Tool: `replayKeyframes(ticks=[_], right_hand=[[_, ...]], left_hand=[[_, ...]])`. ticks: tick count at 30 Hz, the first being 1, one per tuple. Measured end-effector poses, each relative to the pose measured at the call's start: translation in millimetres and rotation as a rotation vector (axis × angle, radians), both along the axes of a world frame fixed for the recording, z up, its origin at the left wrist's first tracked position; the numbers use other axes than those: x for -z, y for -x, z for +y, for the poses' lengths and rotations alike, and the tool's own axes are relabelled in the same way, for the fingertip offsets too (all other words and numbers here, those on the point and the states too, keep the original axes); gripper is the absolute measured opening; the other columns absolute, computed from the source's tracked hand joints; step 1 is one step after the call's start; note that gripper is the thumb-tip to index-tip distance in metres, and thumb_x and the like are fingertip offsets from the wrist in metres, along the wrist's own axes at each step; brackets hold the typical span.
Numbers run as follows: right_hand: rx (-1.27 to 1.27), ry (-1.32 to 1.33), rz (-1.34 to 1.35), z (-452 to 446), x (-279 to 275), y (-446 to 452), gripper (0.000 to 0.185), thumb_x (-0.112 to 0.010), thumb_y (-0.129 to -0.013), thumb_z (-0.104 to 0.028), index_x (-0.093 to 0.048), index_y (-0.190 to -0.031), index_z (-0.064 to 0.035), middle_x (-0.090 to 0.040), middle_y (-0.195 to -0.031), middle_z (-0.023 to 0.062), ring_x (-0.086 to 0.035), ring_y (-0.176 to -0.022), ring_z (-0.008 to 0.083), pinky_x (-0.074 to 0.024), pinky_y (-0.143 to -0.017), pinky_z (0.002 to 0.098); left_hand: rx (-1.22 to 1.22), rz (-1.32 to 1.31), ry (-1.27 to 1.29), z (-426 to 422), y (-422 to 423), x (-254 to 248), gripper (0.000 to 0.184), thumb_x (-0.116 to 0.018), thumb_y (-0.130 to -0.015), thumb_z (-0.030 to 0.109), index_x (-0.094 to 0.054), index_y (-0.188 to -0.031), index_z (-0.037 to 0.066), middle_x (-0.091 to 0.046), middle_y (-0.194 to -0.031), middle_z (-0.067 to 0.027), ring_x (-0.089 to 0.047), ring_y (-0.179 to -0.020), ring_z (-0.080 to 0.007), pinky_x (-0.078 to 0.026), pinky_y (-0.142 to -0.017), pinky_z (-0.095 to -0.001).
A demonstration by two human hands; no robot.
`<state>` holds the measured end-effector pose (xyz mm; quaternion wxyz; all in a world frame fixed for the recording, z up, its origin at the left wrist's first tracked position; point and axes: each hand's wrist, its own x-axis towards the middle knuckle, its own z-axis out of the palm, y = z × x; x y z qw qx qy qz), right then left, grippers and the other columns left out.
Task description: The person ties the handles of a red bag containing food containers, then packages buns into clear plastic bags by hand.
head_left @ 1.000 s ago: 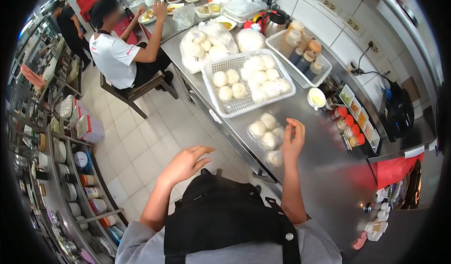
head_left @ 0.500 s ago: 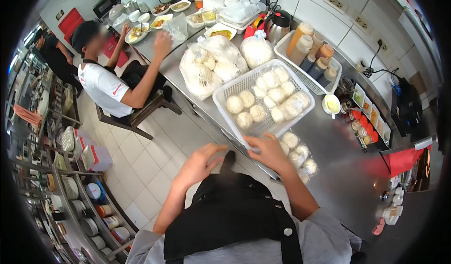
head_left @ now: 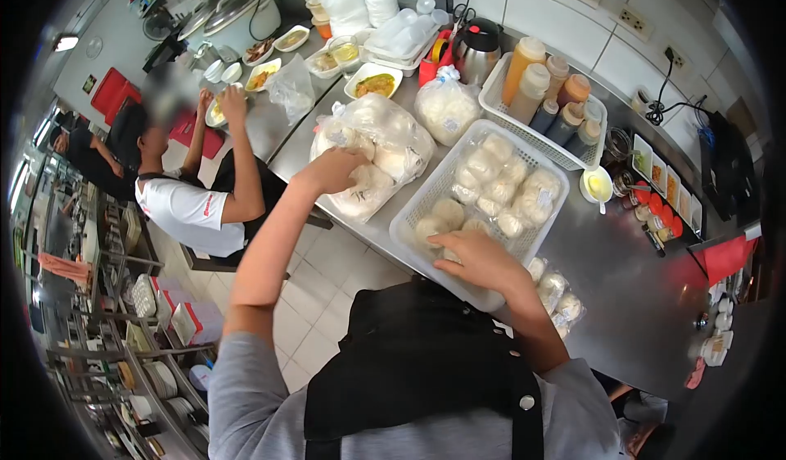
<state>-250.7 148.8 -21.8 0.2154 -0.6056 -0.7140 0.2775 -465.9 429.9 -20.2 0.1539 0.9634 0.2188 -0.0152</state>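
My left hand [head_left: 334, 171] rests on the large clear bag of white round buns [head_left: 389, 161], its fingers partly hidden against the plastic. My right hand [head_left: 475, 261] reaches over the near edge of the white basket [head_left: 405, 235], fingers spread beside the loose buns [head_left: 446, 213]; nothing shows gripped in it. Bagged buns [head_left: 491, 173] fill the basket's far and right side. A smaller knotted bag [head_left: 448, 108] stands behind the basket. More packed buns [head_left: 557, 292] lie on the steel counter right of my right forearm.
A seated person [head_left: 188, 206] is at the counter's left end near plates of food [head_left: 374, 83]. Behind the basket are a bottle tray [head_left: 602, 145] and a steel flask [head_left: 477, 50]. A cup with a spoon [head_left: 596, 185] and red-lidded jars [head_left: 665, 222] stand right.
My left hand has moved forward onto the large bag. My right hand has moved from beside the packed buns, past the basket's near edge, to the loose buns. The camera view has shifted.
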Motion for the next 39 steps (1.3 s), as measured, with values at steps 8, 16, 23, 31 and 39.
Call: replayKeyframes(ticks=[8, 16, 23, 31, 39], right_hand=[[0.212, 0.031, 0.116, -20, 15, -26, 0.038, -0.066, -0.088, -0.026, -0.063, -0.12, -0.0048, -0.066, -0.109, 0.0181, -0.063, -0.097, 0.0364, -0.0488, -0.085, 0.0418], [0.389, 0.077, 0.2, -27, 17, -30, 0.04, -0.067, -0.088, -0.025, -0.063, -0.12, -0.003, -0.068, -0.109, 0.0188, -0.066, -0.098, 0.032, -0.0506, -0.086, 0.0391], [0.408, 0.01, 0.276, -7, 14, -28, 0.037, -0.066, -0.089, -0.023, -0.063, -0.119, -0.0021, -0.067, -0.11, 0.0198, -0.066, -0.097, 0.0339, -0.0506, -0.084, 0.0397], [0.496, -0.414, 0.523, 38, -36, 26, 0.05, -0.071, -0.087, -0.026, -0.055, -0.131, -0.0063, -0.063, -0.115, 0.0146, -0.065, -0.098, 0.0296, -0.0506, -0.086, 0.0382], [0.609, -0.267, 0.544, 42, -11, 23, 0.034, -0.075, -0.084, -0.016, -0.067, -0.113, -0.0017, -0.065, -0.1, 0.011, -0.063, -0.084, 0.0168, -0.0509, -0.075, 0.029]], left_hand=[[0.293, 0.468, -0.004, 52, -15, 22, 0.075, -0.086, -0.057, 0.031, -0.057, -0.123, 0.013, -0.057, -0.124, -0.0104, -0.047, -0.122, -0.0333, -0.033, -0.106, -0.0459], [0.333, 0.447, 0.131, 50, -9, -6, 0.077, -0.088, -0.058, 0.028, -0.052, -0.123, 0.011, -0.055, -0.122, -0.0114, -0.05, -0.121, -0.0294, -0.033, -0.105, -0.0461], [-0.126, -0.61, 1.092, 49, 10, -6, 0.087, -0.074, -0.078, 0.055, -0.039, -0.14, 0.005, -0.047, -0.143, -0.0129, -0.048, -0.129, -0.0262, -0.037, -0.11, -0.0413], [-0.4, -0.976, 1.73, -71, -32, 9, 0.082, -0.038, -0.092, 0.067, -0.025, -0.15, 0.011, -0.04, -0.149, -0.011, -0.041, -0.136, -0.0299, -0.035, -0.111, -0.0489], [-0.29, -0.863, 1.749, -129, -13, 42, 0.085, -0.046, -0.091, 0.065, -0.021, -0.152, 0.011, -0.035, -0.153, -0.0088, -0.033, -0.14, -0.0262, -0.031, -0.112, -0.0476]])
